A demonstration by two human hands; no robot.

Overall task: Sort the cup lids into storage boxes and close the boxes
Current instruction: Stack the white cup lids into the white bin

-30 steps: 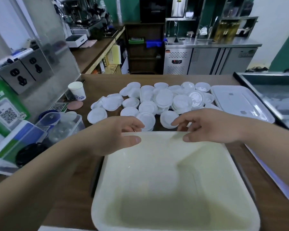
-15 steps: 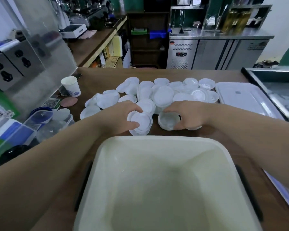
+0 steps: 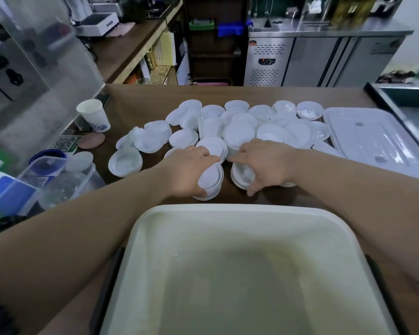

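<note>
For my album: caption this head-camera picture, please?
Left hand and right hand each grip white lids beyond the open box.

Bare counter strip (image 3: 271,199) between storage box (image 3: 228,209) and lid pile (image 3: 240,128); paper cup (image 3: 93,114) left, box cover (image 3: 363,136) right.

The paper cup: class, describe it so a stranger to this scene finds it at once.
Start at the brown counter, where white cup lids lie heaped. Left of that heap stands the paper cup. Alone there, it is tall, upright and blue-printed.

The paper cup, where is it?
The paper cup stands upright at far left in the head view, left of the cup lids, beyond a pink coaster.
</note>
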